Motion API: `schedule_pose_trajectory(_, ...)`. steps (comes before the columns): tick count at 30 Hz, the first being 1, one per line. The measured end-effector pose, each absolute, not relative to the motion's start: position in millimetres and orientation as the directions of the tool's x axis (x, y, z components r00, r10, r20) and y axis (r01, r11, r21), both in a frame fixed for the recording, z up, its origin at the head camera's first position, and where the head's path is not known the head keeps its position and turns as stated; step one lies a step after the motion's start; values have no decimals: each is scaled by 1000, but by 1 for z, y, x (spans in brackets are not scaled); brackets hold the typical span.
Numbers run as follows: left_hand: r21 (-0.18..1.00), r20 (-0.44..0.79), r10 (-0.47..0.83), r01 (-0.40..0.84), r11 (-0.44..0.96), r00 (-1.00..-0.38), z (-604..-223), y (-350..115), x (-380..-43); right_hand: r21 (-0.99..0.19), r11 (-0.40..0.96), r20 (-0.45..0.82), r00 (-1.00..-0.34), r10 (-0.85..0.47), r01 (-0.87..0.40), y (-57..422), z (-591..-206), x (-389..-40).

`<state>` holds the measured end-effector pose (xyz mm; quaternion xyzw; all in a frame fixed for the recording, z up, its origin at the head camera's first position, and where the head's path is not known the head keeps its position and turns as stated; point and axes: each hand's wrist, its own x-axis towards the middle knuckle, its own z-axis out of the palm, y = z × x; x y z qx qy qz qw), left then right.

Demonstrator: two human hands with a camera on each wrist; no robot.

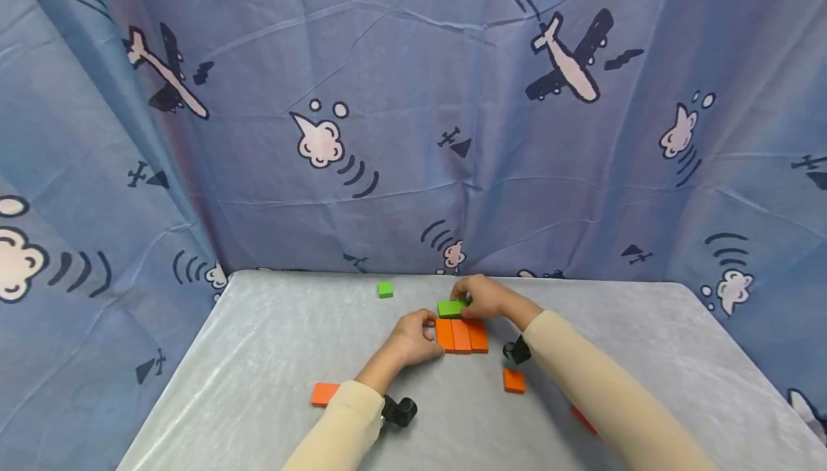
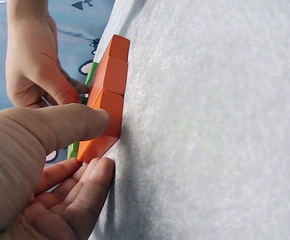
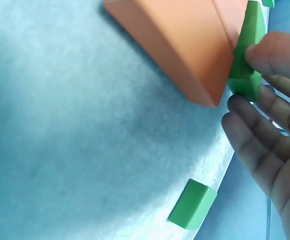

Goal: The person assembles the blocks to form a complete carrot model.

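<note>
Three orange blocks point(image 1: 461, 336) lie side by side in a row on the table. My left hand point(image 1: 412, 337) grips the leftmost orange block point(image 2: 113, 111), its thumb on the near end and other fingers around the left side. Along the row's far side lies a green block point(image 1: 450, 309), which my right hand point(image 1: 481, 296) pinches near its right end. In the right wrist view, the thumb rests on that green block point(image 3: 246, 65) with fingertips opposite.
A small green block point(image 1: 385, 289) sits at the back left; another green block point(image 3: 192, 205) shows in the right wrist view. Nearer are an orange square block point(image 1: 514, 381), an orange block point(image 1: 324, 394) beside the left sleeve and a red piece point(image 1: 583, 419) partly behind the right sleeve.
</note>
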<state>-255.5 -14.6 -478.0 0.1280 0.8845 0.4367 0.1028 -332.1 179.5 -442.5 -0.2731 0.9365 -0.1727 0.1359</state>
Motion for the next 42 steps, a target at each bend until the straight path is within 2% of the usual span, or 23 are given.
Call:
schedule_pose_trajectory(11,788,-76,306,131,602,-949,-479,-14,-255,-405,807,-219,-811,-542,-430,182,-439,-327)
schedule_pose_trajectory(34,791,-46,310,155,593,-950,-479,-14,-255,-422,822,-258,-818,-513,-382,181,-443,-329)
schedule_pose_trajectory(42,795,-53,307,145,589,-950,-479,-15,-255,-400,848,-253,-848,-466,-347,183,-437,-324)
